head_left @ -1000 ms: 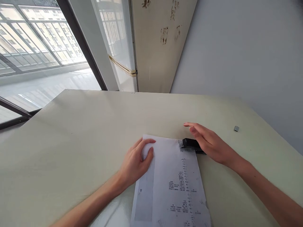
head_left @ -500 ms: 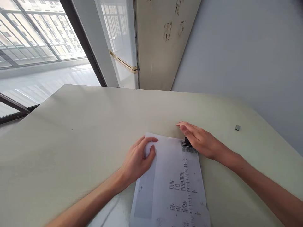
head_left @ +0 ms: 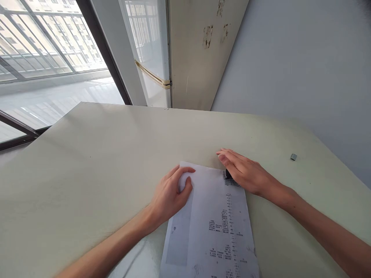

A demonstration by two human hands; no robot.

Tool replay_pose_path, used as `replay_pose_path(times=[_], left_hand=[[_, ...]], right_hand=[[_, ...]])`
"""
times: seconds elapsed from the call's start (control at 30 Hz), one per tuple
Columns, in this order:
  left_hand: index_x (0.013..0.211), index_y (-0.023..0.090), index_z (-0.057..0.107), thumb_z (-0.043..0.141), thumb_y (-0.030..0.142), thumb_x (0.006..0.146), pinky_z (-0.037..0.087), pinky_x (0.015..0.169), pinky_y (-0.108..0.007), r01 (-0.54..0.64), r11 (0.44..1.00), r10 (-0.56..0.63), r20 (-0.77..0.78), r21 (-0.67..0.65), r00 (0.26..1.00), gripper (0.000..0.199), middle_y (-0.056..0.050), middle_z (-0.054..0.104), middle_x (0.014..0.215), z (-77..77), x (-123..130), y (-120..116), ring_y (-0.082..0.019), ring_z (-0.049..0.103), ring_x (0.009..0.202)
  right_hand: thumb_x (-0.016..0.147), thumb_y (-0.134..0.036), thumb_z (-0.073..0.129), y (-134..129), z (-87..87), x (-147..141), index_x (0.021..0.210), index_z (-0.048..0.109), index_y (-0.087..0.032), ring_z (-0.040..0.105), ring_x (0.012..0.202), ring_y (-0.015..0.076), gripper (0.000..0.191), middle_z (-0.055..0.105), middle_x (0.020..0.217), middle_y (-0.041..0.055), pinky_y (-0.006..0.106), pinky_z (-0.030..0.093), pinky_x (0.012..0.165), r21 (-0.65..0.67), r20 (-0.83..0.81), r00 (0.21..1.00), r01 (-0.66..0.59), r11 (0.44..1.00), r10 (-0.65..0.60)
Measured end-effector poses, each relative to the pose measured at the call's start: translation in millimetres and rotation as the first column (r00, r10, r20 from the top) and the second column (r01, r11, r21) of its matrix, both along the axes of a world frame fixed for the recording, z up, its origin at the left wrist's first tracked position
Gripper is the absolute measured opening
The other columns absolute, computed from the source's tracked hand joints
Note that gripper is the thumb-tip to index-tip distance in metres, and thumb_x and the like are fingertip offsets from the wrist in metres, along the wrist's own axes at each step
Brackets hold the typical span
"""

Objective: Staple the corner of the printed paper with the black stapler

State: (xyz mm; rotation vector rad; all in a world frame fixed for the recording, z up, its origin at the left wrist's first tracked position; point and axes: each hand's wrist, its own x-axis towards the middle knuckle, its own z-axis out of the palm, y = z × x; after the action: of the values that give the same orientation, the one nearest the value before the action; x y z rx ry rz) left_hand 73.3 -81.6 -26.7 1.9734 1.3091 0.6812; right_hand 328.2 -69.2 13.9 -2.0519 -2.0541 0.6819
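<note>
A white sheet of paper [head_left: 203, 200] with printed text and a grey band lies on the table; it may be more than one sheet. My left hand [head_left: 171, 193] grips its upper left edge, thumb and forefinger curved on top and apart, the other fingers hidden. Over the upper right corner, my right hand [head_left: 240, 170] is open, its fingers stretched out together. Partly covered by that palm is a small black object [head_left: 228, 175], perhaps a stapler, on a dark printed patch. Most of its shape is hidden.
A small grey piece [head_left: 293, 157] lies on the pale table [head_left: 130, 146], right of my right hand. Past the far edge stands a fridge [head_left: 197, 58] with a gold handle. A wall [head_left: 304, 65] runs along the right, and a window [head_left: 52, 42] is at left.
The view has shifted slightly, so everything sits a little further right. My right palm seems to lie slightly lower over the black object. My left hand keeps its hold on the paper.
</note>
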Motion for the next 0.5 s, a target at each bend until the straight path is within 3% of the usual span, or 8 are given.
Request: replay_pose_path(times=[0.27, 0.5], left_hand=[[0.12, 0.025, 0.067, 0.047, 0.029, 0.101, 0.044, 0.062, -0.03, -0.007, 1.0, 0.006, 0.005, 0.009, 1.0, 0.027, 0.0, 0.066, 0.095, -1.4, 0.3, 0.1, -0.011, 0.048, 0.055], [0.119, 0.025, 0.067, 0.046, 0.029, 0.101, 0.044, 0.062, -0.03, -0.007, 1.0, 0.007, 0.005, -0.001, 1.0, 0.028, -0.001, 0.068, 0.095, 0.0, 0.7, -0.2, -0.012, 0.051, 0.058]], right_hand=[[0.108, -0.063, 0.02, 0.6, -5.7, 0.2, 0.141, 0.063, -0.033, 0.038, 0.156, 0.0315, 0.062, 0.052, 0.162, -0.0003, 0.055, 0.045, 0.119, -0.03, 0.026, 1.0, -0.005, 1.0, 0.006], [0.108, -0.062, 0.021, 1.2, -9.2, -0.3, 0.138, 0.065, -0.033, 0.043, 0.154, 0.0318, 0.061, 0.056, 0.159, 0.0005, 0.054, 0.049, 0.116, 0.004, 0.049, 0.999, -0.021, 1.0, 0.02]])
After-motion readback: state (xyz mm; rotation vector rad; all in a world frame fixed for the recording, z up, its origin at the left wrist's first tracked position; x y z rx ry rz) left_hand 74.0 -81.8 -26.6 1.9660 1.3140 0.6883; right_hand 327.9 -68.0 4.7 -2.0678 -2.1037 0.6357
